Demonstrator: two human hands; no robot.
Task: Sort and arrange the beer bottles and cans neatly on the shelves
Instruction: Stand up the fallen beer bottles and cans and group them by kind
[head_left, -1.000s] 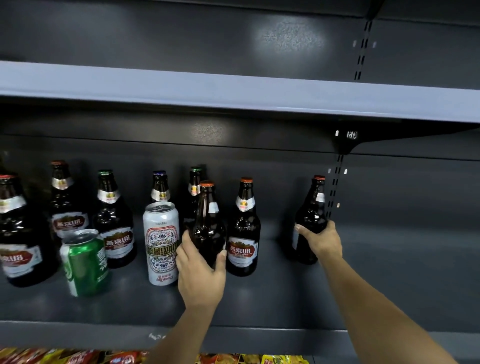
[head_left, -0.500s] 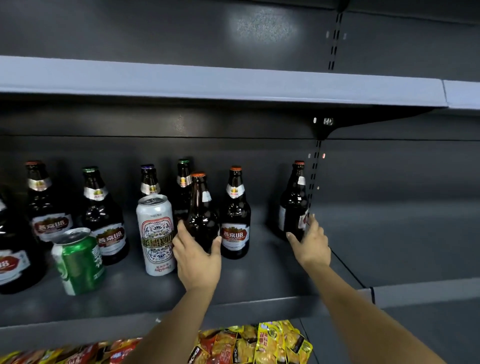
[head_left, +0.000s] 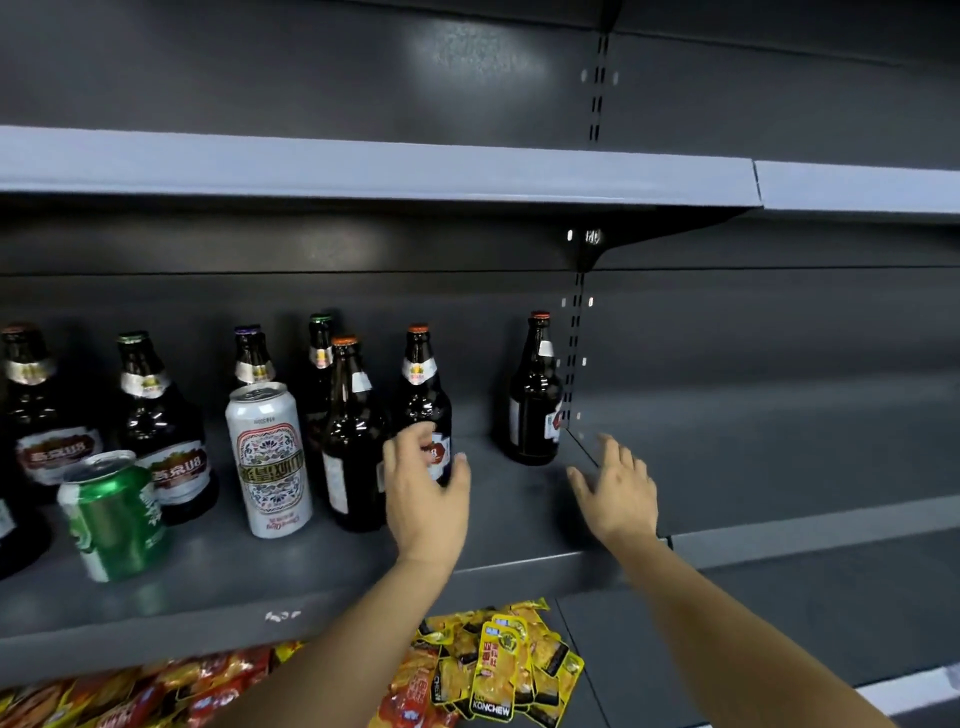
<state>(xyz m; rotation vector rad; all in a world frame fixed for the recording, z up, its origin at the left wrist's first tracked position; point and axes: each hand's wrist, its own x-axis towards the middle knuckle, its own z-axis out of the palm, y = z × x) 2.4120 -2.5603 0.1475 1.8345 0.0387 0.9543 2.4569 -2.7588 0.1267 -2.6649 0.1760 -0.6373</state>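
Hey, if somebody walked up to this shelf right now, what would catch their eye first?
Probably the two bare hands over the shelf: the left hand reaching at an orange-capped bottle, the right hand open beside a lone bottle. Next, the white can and tilted green can among dark bottles on the left.

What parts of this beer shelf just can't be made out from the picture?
- Head view: the purple-capped bottle is hidden below its neck by the white can.
- The left hand covers part of one bottle's label.
- The leftmost bottle is cut off by the picture's edge.
- The red snack packets are too blurred to read.
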